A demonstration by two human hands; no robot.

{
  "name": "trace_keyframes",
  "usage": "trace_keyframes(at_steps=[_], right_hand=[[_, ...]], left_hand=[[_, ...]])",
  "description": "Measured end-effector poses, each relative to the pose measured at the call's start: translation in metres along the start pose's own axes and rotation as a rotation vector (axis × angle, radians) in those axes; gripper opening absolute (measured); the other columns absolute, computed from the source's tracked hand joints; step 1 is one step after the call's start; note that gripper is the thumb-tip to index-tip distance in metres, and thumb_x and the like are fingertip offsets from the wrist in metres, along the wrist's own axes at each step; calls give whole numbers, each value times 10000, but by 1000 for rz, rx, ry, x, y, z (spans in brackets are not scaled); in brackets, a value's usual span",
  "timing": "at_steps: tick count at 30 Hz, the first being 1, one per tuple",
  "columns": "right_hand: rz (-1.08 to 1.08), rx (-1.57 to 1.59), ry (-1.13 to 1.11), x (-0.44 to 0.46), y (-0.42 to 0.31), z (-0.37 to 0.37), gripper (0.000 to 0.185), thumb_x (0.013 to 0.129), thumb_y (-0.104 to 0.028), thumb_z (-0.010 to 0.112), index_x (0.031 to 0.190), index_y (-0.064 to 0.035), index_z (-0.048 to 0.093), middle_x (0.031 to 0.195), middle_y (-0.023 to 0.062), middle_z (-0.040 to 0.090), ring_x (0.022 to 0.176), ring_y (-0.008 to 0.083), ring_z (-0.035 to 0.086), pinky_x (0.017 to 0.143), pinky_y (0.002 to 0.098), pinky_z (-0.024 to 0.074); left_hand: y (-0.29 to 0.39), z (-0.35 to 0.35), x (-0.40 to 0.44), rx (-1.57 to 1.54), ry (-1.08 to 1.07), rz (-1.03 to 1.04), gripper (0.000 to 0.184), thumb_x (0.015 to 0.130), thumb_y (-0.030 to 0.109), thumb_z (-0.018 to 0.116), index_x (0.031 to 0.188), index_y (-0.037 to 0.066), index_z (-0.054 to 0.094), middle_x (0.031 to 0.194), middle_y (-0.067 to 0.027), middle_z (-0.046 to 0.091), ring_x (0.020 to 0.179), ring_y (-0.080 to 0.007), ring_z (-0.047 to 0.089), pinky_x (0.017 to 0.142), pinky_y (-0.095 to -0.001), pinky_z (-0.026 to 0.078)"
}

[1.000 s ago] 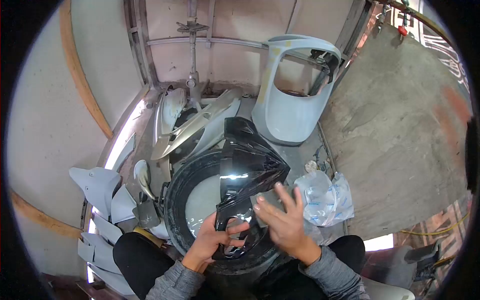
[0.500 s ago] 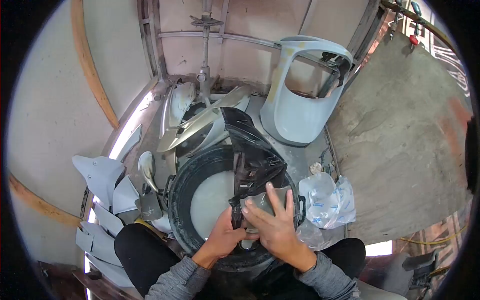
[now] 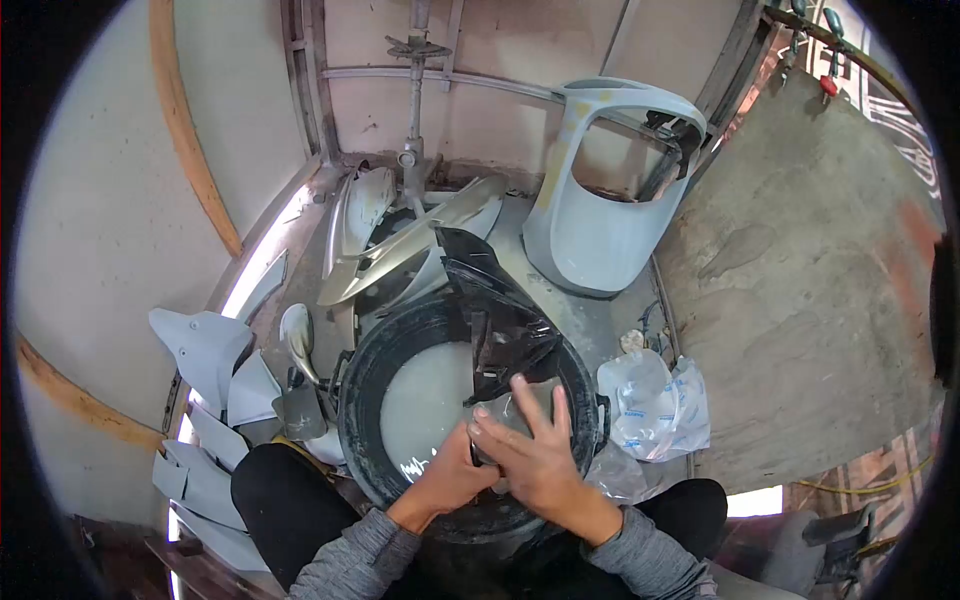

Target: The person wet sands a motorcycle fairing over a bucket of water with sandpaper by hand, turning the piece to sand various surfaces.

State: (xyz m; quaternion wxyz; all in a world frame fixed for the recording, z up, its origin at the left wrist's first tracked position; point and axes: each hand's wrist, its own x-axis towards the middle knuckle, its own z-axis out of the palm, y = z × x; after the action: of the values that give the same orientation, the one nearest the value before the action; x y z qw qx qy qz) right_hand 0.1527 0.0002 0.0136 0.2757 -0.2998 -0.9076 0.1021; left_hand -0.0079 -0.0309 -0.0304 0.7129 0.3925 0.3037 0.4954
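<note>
A glossy black plastic panel is held tilted over a black tub containing cloudy whitish water. My left hand is closed round the panel's lower end, its fingertips partly hidden by the other hand. My right hand presses a thin grey sheet against the panel's lower part, with its index and middle fingers raised and spread. The panel's lower end is mostly covered by both hands.
Behind the tub lie silver and grey panels. A large pale blue-grey shell stands at the back right. Crumpled plastic bags lie right of the tub. Grey parts and a mirror are on the left. A grey board leans at right.
The black panel has turned from its glossy face to a narrower, darker side and tipped lower. Both hands have moved closer together at its lower end. The view has shifted slightly.
</note>
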Motion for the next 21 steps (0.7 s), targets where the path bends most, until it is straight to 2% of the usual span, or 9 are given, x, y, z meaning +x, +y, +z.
trace_keyframes(at_steps=[1, 3, 5, 7, 11, 13, 15, 19, 21], right_hand=[[7, 7, 8, -1, 13, 1, 396, 853, -1, 602, 1189, -158, 742, 1319, 57, 682, 1421, 480, 399, 1090, 763, 162], [122, -226, 64, -3, 57, -6, 359, 846, -117, 634, 1186, -163, 738, 1363, 11, 648, 1428, 444, 409, 1076, 782, 177], [151, -228, 61, -1, 47, -14, 359, 840, -112, 640, 1181, -162, 740, 1363, 11, 648, 1423, 450, 415, 1072, 786, 178], [10, -12, 40, 0, 13, -8, 332, 850, -73, 626, 1148, -142, 755, 1306, 39, 690, 1423, 476, 401, 1057, 790, 186], [116, -234, 118, 1, 60, -19, 331, 852, -82, 634, 1152, -151, 756, 1354, 11, 656, 1427, 454, 408, 1064, 787, 185], [128, -224, 127, -1, 53, -20, 319, 860, -84, 630, 1140, -167, 759, 1360, -1, 647, 1426, 431, 419, 1071, 785, 189], [-75, -65, -33, -5, 24, -18, 336, 863, -69, 619, 1148, -181, 755, 1327, 2, 669, 1425, 418, 423, 1077, 774, 208], [43, -238, 75, -5, 74, -28, 380, 835, -49, 630, 1172, -191, 735, 1320, -1, 674, 1435, 412, 409, 1091, 759, 203], [-34, -190, 66, -7, 56, -17, 429, 787, -34, 658, 1179, -188, 735, 1317, 4, 678, 1438, 411, 409, 1130, 726, 166]], left_hand=[[3, -2, -2, 53, -13, -4, 768, 854, -178, 478, 1532, 66, 212, 1543, -106, 318, 1476, -318, 343, 1072, -460, 515], [11, 2, -5, -80, 25, -33, 771, 849, -183, 478, 1531, 68, 219, 1538, -108, 326, 1471, -322, 354, 1073, -463, 513], [14, 3, -4, -108, 33, -70, 774, 845, -190, 472, 1531, 65, 220, 1534, -107, 330, 1471, -315, 356, 1074, -459, 514], [15, 6, -4, -152, 17, -5, 761, 844, -194, 464, 1526, 61, 242, 1530, -102, 342, 1461, -309, 378, 1068, -461, 520], [16, -2, -7, -92, 25, -29, 742, 844, -182, 479, 1516, 68, 290, 1533, -107, 379, 1449, -306, 402, 1039, -460, 537], [20, 1, -6, -151, 27, -57, 743, 832, -181, 490, 1509, 57, 299, 1508, -110, 410, 1442, -303, 413, 1028, -454, 548], [21, 3, -4, -204, 63, -36, 742, 814, -185, 502, 1497, 45, 321, 1477, -115, 435, 1425, -302, 438, 1018, -456, 558], [21, -1, -7, -202, 99, -81, 741, 813, -177, 527, 1494, 45, 333, 1498, -134, 420, 1397, -320, 472, 994, -447, 574], [20, -4, -6, -200, 89, -75, 746, 805, -180, 531, 1491, 41, 337, 1491, -136, 433, 1397, -325, 473, 993, -453, 576]])
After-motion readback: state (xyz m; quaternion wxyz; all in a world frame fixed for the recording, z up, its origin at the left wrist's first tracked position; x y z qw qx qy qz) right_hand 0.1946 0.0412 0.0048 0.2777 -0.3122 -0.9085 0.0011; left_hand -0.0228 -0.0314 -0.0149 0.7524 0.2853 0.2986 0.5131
